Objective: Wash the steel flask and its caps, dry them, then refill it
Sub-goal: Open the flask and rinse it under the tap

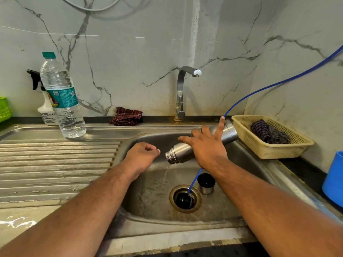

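Note:
My right hand (207, 143) grips the steel flask (229, 133) over the sink basin (154, 184). The flask lies tilted, its open threaded mouth down to the left, and water runs out of it into the basin. My left hand (142, 154) hovers just left of the flask's mouth, fingers loosely curled, holding nothing. A steel cup cap (206, 183) with a black inside stands on the sink floor next to the drain. A black inner cap (182, 200) sits in the drain opening.
A thin blue hose (278, 83) runs from the right wall down into the drain. The tap (181, 93) stands behind the basin. A plastic water bottle (62, 97) and spray bottle (45, 106) stand back left. A maroon cloth (126, 116), a beige basket (272, 149) holding a cloth, and a blue container (334, 179) are nearby.

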Available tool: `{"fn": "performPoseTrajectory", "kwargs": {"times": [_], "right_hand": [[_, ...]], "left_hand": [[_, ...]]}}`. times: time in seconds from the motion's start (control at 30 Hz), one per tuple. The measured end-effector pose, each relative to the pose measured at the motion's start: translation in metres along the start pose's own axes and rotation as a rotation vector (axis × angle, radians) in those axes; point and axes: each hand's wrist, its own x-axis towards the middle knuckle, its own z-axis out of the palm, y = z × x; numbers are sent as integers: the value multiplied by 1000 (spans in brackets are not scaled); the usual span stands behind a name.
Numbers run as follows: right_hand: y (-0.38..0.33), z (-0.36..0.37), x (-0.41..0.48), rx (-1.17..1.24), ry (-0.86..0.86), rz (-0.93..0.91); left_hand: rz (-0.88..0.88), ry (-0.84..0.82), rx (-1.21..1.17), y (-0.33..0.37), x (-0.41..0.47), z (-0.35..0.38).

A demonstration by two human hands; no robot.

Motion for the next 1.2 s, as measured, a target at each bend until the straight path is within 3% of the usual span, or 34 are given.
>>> {"fn": "performPoseTrajectory", "kwargs": {"times": [0.13, 0.27, 0.47, 0.73, 0.9, 1.0, 1.1, 1.2], "right_hand": [[-4, -8, -1, -50, 71, -40], [-12, -8, -3, -45, 34, -105], [0, -15, -2, -12, 111, 39], [2, -15, -4, 23, 100, 23], [-7, -11, -6, 31, 50, -85], [-8, -19, -3, -39, 146, -133], [-12, -26, -1, -71, 255, -294], [-16, -32, -2, -115, 373, -430]], "left_hand": [[17, 7, 1, 0, 1, 0], [31, 9, 12, 0, 1, 0], [55, 27, 17, 1, 2, -1], [84, 16, 5, 4, -3, -3], [105, -17, 35, 5, -6, -6], [196, -88, 150, 10, -12, -7], [269, -148, 272, 13, -16, -3], [257, -189, 165, 12, -16, -2]]}}
